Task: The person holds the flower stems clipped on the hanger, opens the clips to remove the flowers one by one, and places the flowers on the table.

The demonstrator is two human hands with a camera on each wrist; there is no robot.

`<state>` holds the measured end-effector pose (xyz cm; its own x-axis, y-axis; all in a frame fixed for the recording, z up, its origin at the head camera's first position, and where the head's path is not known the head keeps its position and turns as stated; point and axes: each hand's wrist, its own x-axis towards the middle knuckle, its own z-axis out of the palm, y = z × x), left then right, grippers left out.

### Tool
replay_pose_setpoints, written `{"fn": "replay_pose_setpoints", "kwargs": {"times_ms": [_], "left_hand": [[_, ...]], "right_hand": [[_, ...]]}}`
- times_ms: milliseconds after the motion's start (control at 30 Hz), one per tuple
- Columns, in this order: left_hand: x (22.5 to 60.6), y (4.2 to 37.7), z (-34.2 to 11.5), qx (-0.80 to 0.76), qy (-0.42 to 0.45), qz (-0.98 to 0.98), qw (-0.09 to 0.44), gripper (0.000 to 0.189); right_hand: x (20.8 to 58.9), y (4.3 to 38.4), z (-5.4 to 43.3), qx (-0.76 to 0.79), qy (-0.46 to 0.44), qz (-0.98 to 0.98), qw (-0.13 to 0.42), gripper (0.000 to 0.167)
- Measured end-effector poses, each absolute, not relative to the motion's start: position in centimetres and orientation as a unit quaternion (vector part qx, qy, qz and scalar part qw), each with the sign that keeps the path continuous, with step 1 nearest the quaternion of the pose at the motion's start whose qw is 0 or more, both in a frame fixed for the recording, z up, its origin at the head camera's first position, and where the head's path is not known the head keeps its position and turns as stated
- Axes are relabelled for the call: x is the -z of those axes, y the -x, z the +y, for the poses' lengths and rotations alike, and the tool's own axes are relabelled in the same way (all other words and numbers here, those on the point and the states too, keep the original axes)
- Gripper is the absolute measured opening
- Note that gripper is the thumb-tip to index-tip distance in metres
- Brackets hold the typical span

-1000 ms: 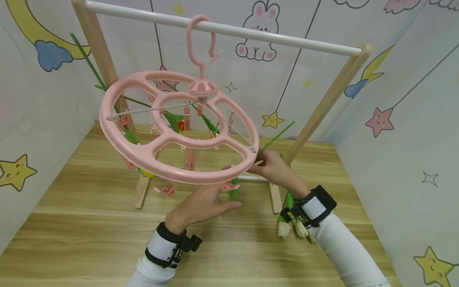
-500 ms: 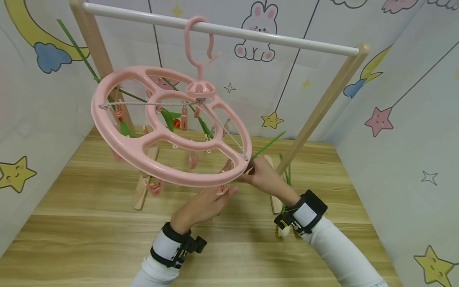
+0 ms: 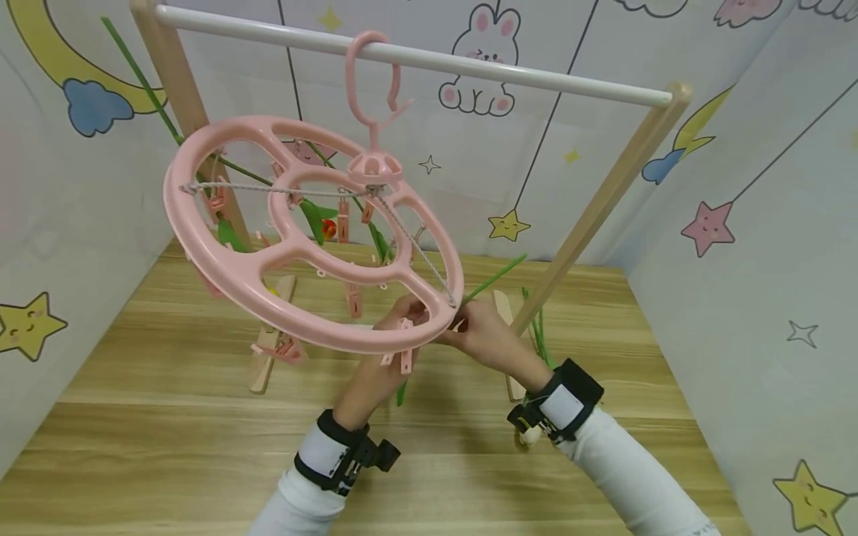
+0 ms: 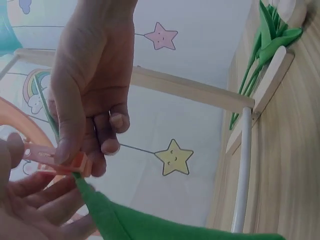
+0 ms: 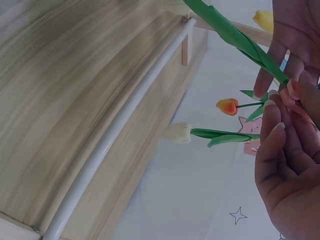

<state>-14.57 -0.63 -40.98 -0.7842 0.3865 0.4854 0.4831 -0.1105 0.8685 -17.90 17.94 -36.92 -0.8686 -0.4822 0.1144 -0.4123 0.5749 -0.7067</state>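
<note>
A pink round clip hanger (image 3: 362, 341) hangs tilted, with small clothespins dangling below its ring. Under its near right rim, my left hand (image 3: 382, 368) pinches a pink clothespin (image 4: 70, 160) between thumb and fingers. My right hand (image 3: 485, 335) meets it there, holding an artificial tulip by its green stem (image 3: 492, 279) at the clothespin, its thumb against the clip. In the left wrist view, the tulip's green leaf (image 4: 135, 215) extends below the clothespin. The right wrist view shows this tulip pointing downward, its pale head mostly cut off. Whether the clothespin's jaws have closed, I cannot tell.
The hanger hooks over a white bar (image 3: 429, 58) between wooden posts (image 3: 603, 201). An orange tulip (image 5: 227, 106), a white tulip (image 5: 180, 133) and a yellow tulip (image 5: 263, 21) hang beyond my hands. White tulips (image 4: 272, 40) lie by the rack's right foot.
My right hand moves left and slightly down with the tulip. The left hand turns and closes in on the clothespin beside it. The hanger swings left, tilting more.
</note>
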Motion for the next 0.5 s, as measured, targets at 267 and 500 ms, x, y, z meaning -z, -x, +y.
{"fn": "replay_pose_setpoints", "kwargs": {"times_ms": [267, 500], "left_hand": [[40.75, 14.95, 0.02, 0.717, 0.273, -0.635, 0.093, 0.025], [40.99, 14.89, -0.33, 0.717, 0.285, -0.630, 0.095, 0.029]], "right_hand": [[37.05, 17.64, 17.70, 0.365, 0.256, 0.894, 0.042, 0.026], [37.07, 17.81, 18.12, 0.340, 0.260, 0.904, 0.022, 0.024]]}}
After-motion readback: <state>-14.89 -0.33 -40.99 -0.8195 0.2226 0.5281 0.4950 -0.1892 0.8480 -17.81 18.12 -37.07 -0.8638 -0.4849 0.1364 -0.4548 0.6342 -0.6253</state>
